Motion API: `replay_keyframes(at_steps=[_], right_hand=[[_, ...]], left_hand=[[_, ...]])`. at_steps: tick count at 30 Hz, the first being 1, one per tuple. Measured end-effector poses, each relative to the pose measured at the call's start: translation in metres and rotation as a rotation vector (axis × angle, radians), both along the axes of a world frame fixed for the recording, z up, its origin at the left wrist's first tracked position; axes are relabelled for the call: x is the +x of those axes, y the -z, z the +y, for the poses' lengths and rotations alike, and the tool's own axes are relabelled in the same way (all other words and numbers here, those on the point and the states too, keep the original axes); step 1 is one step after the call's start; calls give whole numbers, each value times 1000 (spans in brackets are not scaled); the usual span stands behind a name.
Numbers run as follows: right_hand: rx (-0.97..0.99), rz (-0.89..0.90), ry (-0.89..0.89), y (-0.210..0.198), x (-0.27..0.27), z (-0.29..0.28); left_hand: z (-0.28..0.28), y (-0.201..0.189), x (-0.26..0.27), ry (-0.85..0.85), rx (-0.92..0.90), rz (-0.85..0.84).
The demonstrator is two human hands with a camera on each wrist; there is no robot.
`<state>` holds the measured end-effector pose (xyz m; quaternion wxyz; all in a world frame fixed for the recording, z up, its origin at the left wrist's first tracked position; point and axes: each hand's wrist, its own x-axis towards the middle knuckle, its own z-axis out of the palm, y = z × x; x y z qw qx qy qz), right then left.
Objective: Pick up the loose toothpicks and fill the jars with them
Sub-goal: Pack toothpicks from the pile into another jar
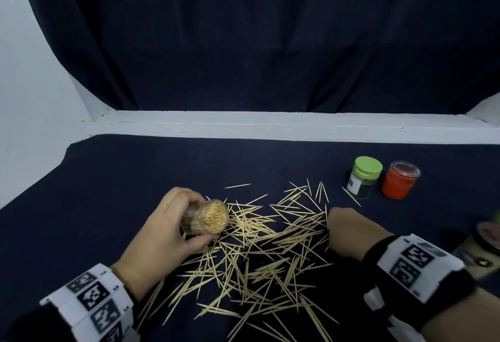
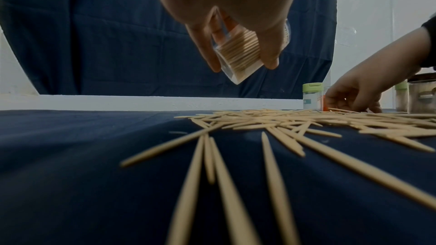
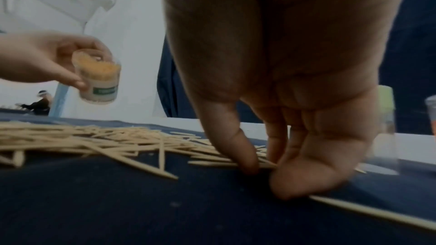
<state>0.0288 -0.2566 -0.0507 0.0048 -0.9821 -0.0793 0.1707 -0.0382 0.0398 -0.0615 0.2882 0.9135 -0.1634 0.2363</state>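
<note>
Many loose toothpicks (image 1: 265, 247) lie scattered over the dark blue cloth. My left hand (image 1: 193, 221) grips a clear jar (image 1: 209, 217) packed with toothpicks. It holds the jar tilted above the pile's left edge, with the open mouth facing the pile. The left wrist view shows the jar (image 2: 238, 51) between the thumb and fingers, lifted off the cloth. My right hand (image 1: 331, 224) is down at the pile's right edge. In the right wrist view its thumb and curled fingers (image 3: 250, 163) pinch a few toothpicks (image 3: 212, 163) against the cloth.
A green-lidded jar (image 1: 364, 176) and a clear jar with red inside (image 1: 400, 183) stand at the back right. More containers (image 1: 489, 230) sit at the right edge. A white ledge (image 1: 270, 125) runs behind the table, with a dark curtain above it.
</note>
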Motion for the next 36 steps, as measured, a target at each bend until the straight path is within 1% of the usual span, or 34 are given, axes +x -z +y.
replay_keyframes(at_steps=[3,6,8,10,13,15,21,24,29,32,36], right_hand=[[16,-26,-99,2,-5,19],[31,3,-104,-3,-13,35],[42,-18,-96,-7,-17,39],[53,-73,-132,-7,-18,39],[88,-97,-326,3,-13,38],[65,-96,-437,4,-13,39],[56,-178,-584,6,-8,34],[43,-193,-604,11,-4,32],[-107,-323,-684,13,-4,40],[-149,-364,-692,13,-6,45],[-152,-313,-629,16,-10,46]], left_hand=[[0,0,0,-9,5,9],[-1,-1,0,-5,-10,16],[-2,-1,-1,5,-14,14],[-2,-1,-1,14,-23,13],[-3,0,-1,21,-43,12],[-3,-1,-1,15,-54,16],[-4,-1,-2,14,-52,40],[-5,-2,-1,2,-45,49],[-4,-1,-1,5,-45,62],[-4,0,-1,14,-42,72],[-4,-1,-1,22,-48,76]])
